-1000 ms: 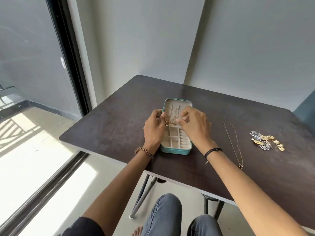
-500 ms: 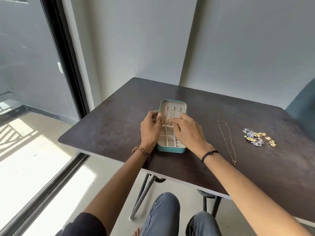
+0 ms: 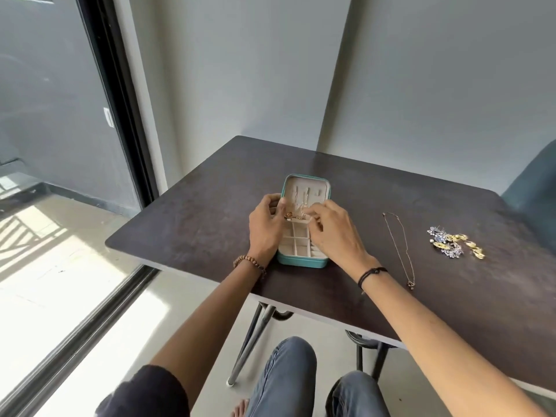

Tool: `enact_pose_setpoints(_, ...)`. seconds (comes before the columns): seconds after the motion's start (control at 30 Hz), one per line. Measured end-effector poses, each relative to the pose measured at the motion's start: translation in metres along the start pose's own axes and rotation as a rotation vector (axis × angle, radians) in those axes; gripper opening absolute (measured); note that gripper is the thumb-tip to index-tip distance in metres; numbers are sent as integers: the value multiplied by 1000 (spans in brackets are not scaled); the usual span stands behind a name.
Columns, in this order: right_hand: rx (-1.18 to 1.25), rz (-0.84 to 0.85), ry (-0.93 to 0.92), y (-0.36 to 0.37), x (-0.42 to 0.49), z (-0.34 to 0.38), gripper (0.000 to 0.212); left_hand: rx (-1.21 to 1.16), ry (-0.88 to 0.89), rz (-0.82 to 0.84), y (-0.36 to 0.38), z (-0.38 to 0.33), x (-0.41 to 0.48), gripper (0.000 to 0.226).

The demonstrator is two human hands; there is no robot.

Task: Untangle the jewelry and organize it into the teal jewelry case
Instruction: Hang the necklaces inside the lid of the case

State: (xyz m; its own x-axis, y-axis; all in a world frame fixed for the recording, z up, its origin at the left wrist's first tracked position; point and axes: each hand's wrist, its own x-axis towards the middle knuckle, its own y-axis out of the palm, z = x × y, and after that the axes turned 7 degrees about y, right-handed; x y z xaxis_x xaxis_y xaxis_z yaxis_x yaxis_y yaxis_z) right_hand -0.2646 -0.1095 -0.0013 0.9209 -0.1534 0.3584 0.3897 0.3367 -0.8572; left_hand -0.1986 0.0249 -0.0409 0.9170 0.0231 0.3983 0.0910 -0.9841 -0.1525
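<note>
Nearest, on the near side of the teal jewelry case [image 3: 302,261], the person's knees in jeans [image 3: 282,380] are showing under the table [image 3: 195,224]. The case is lying open by the table's front edge, its lid flat beyond its divided tray. Over the middle of the case, the left hand [image 3: 266,228] and right hand [image 3: 334,233] are hovering close together, each pinching the gold chain [image 3: 293,217] with curled fingertips. Right of the case, a thin necklace [image 3: 400,248] is lying stretched out. Farther right of it, a cluster of gold and silver earrings [image 3: 455,245] is sitting. Beyond the case, a grey wall [image 3: 421,85] is standing.
</note>
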Motion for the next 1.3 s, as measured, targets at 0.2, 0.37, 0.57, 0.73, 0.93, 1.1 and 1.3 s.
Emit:
enact_pose_setpoints(0.2,60,-19,-48,-1,-8,-8,14,10,-1,0,-5,-3,-5,27)
enact_pose_setpoints(0.37,14,-45,-78,-7,-15,-5,11,138,55,-18,-12,-12,-14,31)
enact_pose_setpoints(0.57,36,-69,-112,-15,-19,1,10,325,97,13,-18,-30,-20,27)
enact_pose_setpoints(0.73,54,-100,-114,-23,-21,1,11,378,206,74,-15,-49,-22,23)
enact_pose_setpoints(0.93,42,-128,-93,-38,-23,-20,10,340,285,161,10,-75,-29,17)
enact_pose_setpoints(1.1,25,-156,-68,-56,-22,-49,6,248,287,259,51,-95,-33,16)
enact_pose_setpoints(1.3,-26,-132,-10,-81,-13,-97,5,258,272,377,102,-114,-23,16)
